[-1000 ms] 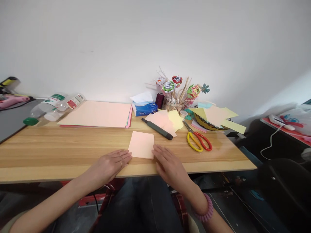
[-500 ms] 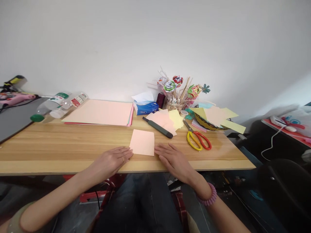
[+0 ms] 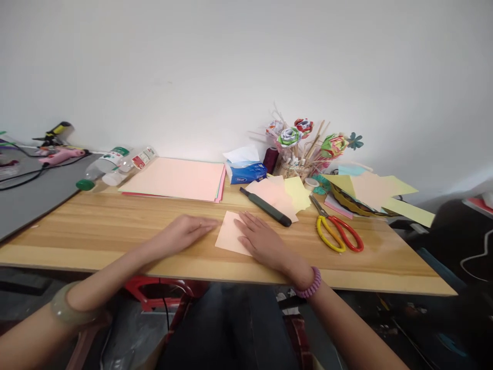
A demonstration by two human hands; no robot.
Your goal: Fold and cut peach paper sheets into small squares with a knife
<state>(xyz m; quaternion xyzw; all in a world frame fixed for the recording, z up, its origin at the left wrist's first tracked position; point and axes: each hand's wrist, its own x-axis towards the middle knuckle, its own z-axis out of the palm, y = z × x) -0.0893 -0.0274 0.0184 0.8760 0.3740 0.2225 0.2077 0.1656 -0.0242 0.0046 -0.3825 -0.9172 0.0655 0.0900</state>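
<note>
A square of pale pink paper (image 3: 227, 237) lies flat near the front edge of the wooden table. My right hand (image 3: 260, 239) rests on its right part, fingers stretched out, hiding that side of the sheet. Just off the left edge of the paper, my left hand (image 3: 188, 232) is held with straight fingers pointing at it and nothing in them; it is slightly blurred. Behind the paper, a dark green utility knife (image 3: 267, 206) lies across pink and yellow paper pieces (image 3: 298, 194). Scissors (image 3: 339, 231) with yellow and red handles are to the right.
A stack of large coloured sheets (image 3: 173, 179) lies at the back left, beside plastic bottles (image 3: 111, 162). Along the wall stand a tissue pack (image 3: 246, 172) and a jar (image 3: 290, 167) with paper flowers. A basket (image 3: 350, 200) with paper is at right; a pink glue gun (image 3: 63, 155) lies far left.
My right hand has moved from beside the paper's right edge onto the paper. My left hand has drawn slightly away from its left edge. The view has turned left.
</note>
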